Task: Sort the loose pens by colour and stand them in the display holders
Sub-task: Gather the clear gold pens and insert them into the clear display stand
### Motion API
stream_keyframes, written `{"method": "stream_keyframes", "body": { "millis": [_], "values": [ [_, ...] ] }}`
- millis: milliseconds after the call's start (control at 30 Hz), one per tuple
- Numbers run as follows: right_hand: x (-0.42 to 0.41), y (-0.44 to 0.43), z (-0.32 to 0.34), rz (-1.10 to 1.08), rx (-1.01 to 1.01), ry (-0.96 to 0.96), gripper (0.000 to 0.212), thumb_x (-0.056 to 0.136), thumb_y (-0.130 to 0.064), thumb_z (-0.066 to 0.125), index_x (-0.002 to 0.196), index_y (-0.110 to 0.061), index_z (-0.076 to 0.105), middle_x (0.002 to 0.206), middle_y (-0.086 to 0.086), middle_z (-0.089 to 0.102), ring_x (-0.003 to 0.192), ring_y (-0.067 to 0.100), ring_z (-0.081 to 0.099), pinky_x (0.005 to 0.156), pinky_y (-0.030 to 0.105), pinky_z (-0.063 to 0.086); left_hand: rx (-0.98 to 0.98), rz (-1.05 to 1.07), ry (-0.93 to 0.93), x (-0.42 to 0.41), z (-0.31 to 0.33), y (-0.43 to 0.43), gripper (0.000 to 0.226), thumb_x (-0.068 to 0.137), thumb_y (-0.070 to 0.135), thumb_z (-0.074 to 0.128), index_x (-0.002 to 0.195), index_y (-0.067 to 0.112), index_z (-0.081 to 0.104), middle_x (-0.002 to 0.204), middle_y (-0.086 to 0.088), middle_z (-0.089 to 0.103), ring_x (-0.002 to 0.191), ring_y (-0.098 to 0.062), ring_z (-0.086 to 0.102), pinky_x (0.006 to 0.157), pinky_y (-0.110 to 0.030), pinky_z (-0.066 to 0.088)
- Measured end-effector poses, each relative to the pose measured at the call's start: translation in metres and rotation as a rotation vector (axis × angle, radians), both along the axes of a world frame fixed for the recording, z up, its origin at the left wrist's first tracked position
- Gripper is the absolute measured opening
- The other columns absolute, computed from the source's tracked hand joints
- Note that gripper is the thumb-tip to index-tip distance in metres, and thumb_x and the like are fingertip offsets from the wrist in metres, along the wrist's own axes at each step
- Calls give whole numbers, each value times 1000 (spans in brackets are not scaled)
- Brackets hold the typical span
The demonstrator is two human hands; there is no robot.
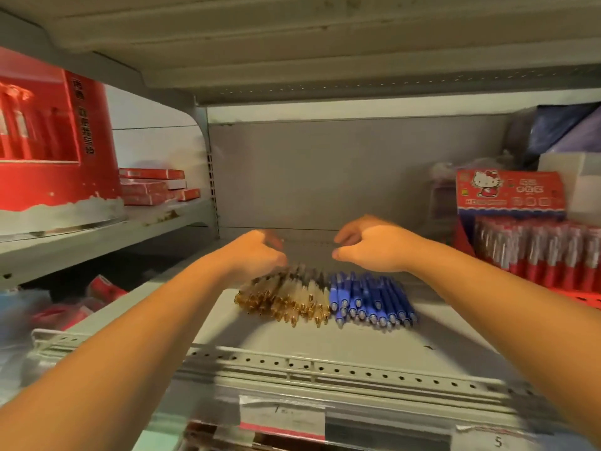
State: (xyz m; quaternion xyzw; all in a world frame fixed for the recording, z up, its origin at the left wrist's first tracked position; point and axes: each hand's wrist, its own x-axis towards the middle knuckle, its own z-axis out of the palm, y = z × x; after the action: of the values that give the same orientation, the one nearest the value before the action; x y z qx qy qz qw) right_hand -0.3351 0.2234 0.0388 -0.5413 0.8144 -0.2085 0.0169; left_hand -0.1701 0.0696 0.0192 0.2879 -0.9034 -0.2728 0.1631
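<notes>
Two heaps of pens lie side by side on a grey shelf point(292, 340): several amber-tipped clear pens point(286, 299) on the left and several blue pens point(370, 301) on the right. My left hand point(257, 255) hovers over the far end of the amber pile, its fingers loosely curled; whether it touches the pens I cannot tell. My right hand point(370, 245) floats above and behind the blue pile with its fingers relaxed and holds nothing. No empty display holder shows in this view.
A red display holder of red pens point(540, 252) stands at the right, beneath a red cartoon-cat box point(510, 192). Flat red boxes point(153, 187) and a large red carton point(48, 138) sit on the left shelf. The perforated front rail point(325, 369) carries price labels.
</notes>
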Motion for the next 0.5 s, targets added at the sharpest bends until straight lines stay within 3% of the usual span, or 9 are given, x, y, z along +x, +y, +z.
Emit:
{"method": "stream_keyframes", "body": {
  "millis": [67,167,200,267,300,367,433,500],
  "values": [
    [13,-19,-4,-20,15,-23,40,92,-43,62,125,-21,61,129,2,61,108,20,57,92,34,46,-13,18,-35,6,-4,-17,14,90,25,62,99,15,59,106,1,50,92,-20,48,76,-28,36],
    [32,-41,-6,-66,70,-26,40,92,-40,62,120,-10,65,124,13,64,109,29,61,98,45,49,-21,71,-63,7,-10,-35,20,88,30,63,78,22,47,79,-1,43,65,-17,41,57,-28,31],
    [37,-46,-6,-85,96,-21,40,92,-40,62,120,-10,65,123,13,64,109,29,61,97,45,50,-7,83,-92,6,-11,-39,20,88,34,63,81,21,50,82,-2,49,67,-15,48,60,-27,38],
    [45,-57,-7,-121,152,-15,42,93,-40,61,123,-10,64,117,9,65,103,26,61,88,37,51,36,76,-194,2,-14,-46,41,87,46,63,114,15,59,120,-13,60,103,-26,61,83,-37,50],
    [47,-62,-8,-134,180,-19,44,94,-40,61,124,-8,63,106,8,66,94,24,62,79,34,50,39,72,-249,0,-15,-48,57,87,52,63,129,15,56,138,-12,54,119,-31,56,93,-40,47],
    [51,-71,-10,-159,243,-26,45,95,-38,60,124,-4,61,87,6,62,76,20,60,62,28,50,43,35,-336,-7,-18,-49,71,86,62,60,140,17,50,150,-8,45,131,-30,47,100,-40,40],
    [52,-80,-12,-173,304,-23,44,95,-37,60,128,-10,57,90,0,60,75,15,59,55,22,50,71,-26,-426,-15,-18,-47,63,89,64,55,133,19,56,143,-7,52,120,-27,53,96,-40,39],
    [51,-86,-15,-144,353,-5,44,95,-32,60,136,-20,51,110,0,58,79,14,58,55,21,50,96,-58,-480,-21,-16,-46,46,92,63,51,98,19,61,109,-6,61,86,-20,55,79,-34,40]
  ]
}}
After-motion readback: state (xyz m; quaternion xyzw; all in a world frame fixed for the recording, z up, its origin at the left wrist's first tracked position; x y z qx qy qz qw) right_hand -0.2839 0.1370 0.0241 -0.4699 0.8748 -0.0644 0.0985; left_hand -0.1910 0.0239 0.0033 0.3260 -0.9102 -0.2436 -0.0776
